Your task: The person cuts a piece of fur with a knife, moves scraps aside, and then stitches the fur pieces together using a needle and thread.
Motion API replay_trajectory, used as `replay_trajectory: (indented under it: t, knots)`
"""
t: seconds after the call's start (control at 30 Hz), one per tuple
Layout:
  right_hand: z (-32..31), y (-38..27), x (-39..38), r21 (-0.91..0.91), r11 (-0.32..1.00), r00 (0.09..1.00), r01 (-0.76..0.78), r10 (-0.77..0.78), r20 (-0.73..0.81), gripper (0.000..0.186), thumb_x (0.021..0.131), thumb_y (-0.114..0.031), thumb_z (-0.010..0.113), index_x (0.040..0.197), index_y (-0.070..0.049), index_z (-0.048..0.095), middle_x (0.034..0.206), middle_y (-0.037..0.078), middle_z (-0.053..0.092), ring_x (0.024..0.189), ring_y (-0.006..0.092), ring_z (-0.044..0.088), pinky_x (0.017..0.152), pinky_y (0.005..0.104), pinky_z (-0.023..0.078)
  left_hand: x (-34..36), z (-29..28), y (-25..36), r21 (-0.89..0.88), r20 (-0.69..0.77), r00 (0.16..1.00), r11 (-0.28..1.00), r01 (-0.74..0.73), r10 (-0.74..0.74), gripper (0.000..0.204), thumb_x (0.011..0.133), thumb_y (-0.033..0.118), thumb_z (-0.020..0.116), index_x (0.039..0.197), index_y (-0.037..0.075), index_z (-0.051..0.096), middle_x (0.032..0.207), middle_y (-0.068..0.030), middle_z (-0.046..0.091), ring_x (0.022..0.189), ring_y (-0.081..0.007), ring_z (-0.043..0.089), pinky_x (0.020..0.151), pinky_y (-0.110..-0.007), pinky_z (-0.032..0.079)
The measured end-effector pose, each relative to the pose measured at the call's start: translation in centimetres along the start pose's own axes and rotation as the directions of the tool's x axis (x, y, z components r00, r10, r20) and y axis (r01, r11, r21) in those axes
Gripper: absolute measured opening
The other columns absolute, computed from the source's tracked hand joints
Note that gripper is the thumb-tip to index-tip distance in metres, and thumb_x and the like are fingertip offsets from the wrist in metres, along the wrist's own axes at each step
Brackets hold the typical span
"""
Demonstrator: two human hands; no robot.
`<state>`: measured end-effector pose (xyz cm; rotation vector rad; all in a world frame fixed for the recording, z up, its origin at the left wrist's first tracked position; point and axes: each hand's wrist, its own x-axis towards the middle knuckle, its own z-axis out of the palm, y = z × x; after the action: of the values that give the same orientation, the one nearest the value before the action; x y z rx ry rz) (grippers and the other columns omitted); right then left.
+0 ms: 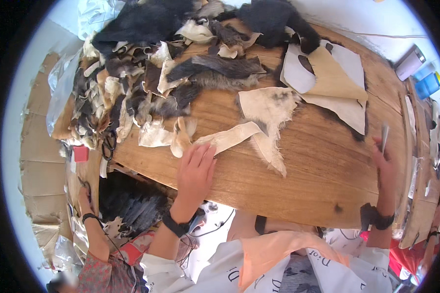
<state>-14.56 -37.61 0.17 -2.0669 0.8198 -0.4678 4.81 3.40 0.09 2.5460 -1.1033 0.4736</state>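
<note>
My left hand (196, 168) lies with its fingers stretched over the end of a pale strip of fur hide (232, 138), pressing it to the wooden table. That strip runs right, skin side up, to a narrow furry-edged piece (270, 151). Beyond it lies a broader cream hide piece (269, 105). Off to the right, raised near the table's right side, my right hand (386, 166) is closed round a small metal blade (385, 136) that points upward; motion blurs it. Left of my left hand sits a curled tan-and-white fur scrap (180, 137).
Fur scraps (112, 88) heap up at the left, with black pelts (142, 24) behind. A paper pattern (337, 83) lies on a dark pelt at the far right. Black scissors (108, 145) rest at the left edge. A co-worker's hand (84, 195) holds scissors. Bottles (428, 85) stand far right.
</note>
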Motion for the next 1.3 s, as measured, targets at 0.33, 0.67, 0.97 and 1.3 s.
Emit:
replay_trajectory:
  t: [0.33,0.67,0.97,1.3]
  knots:
    - [16.8,-16.1,-2.3,0.783,0.521,0.825,-0.340,-0.235,0.514,0.028,0.091,-0.022,0.041,0.107,-0.003,0.054,0.099,0.010,0.060,0.091,0.0166,0.057,0.078,0.0255,0.043,1.8,2.0,-3.0,-0.080,0.180,0.948,0.965,-0.252,0.262,0.037,0.067,0.006,0.058,0.104,-0.001,0.056,0.101,-0.0090,0.057,0.090,-0.0242,0.052,0.076,-0.030,0.048]
    - [26.2,-14.6,-2.8,0.234,0.920,0.853,0.313,-0.381,0.356,0.018,0.087,-0.010,0.045,0.095,-0.001,0.058,0.081,0.012,0.060,0.074,0.0230,0.056,0.069,0.0324,0.043,3.1,2.5,-3.8,-0.214,0.222,0.915,0.933,-0.291,0.336,0.030,0.070,0.005,0.058,0.100,0.002,0.057,0.085,-0.0084,0.052,0.079,-0.0245,0.051,0.068,-0.033,0.046]
    - [26.4,-14.3,-3.4,0.387,0.829,0.836,0.405,-0.506,0.210,0.009,0.079,-0.011,0.052,0.079,-0.002,0.055,0.063,0.019,0.055,0.063,0.0398,0.055,0.059,0.0430,0.043,5.1,2.8,-4.2,-0.560,0.256,0.966,0.821,0.107,0.048,0.011,0.068,0.001,0.059,0.078,0.004,0.063,0.072,-0.0112,0.060,0.071,-0.0281,0.059,0.062,-0.036,0.046]
    - [19.9,-14.5,-4.8,0.459,0.872,0.853,0.171,-0.364,0.374,0.016,0.081,-0.015,0.051,0.083,0.000,0.055,0.074,0.022,0.058,0.073,0.0379,0.057,0.068,0.0443,0.045,4.1,-5.8,-3.3,-0.300,0.648,0.756,0.944,0.141,0.093,0.009,0.074,0.011,0.065,0.082,0.005,0.065,0.077,-0.0101,0.062,0.076,-0.0274,0.059,0.067,-0.035,0.048]
